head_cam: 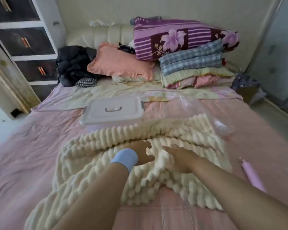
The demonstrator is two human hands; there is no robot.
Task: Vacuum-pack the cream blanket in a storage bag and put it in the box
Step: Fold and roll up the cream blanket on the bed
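The cream blanket [156, 135] lay rumpled on the near half of the bed [32, 155], about midway between its left and right edges, with one tail trailing toward the near left corner; both hands were on its middle. The left hand [140, 153], with a pale blue band at the wrist, had thumb and fingers curled round a raised fold of the blanket, clamped on it; the right hand [178, 159] lay just beside it, fingers stretched out flat and pressing on the ribbed pile, gripping nothing. A clear storage bag [219, 126] lay flat beyond the blanket's far right side, its near part tucked against the blanket; blur hid its outline. The white box [113, 112] sat with its lid on near the bed's centre, just past the blanket's far edge; a pink tube-like thing [251, 175] lay near the right edge, apart from the blanket. Along the head edge were a peach pillow [121, 63], a purple flowered quilt [178, 40], a stack of folded checked bedding [193, 63] toward the far right corner, and dark clothing [73, 63] toward the far left corner.
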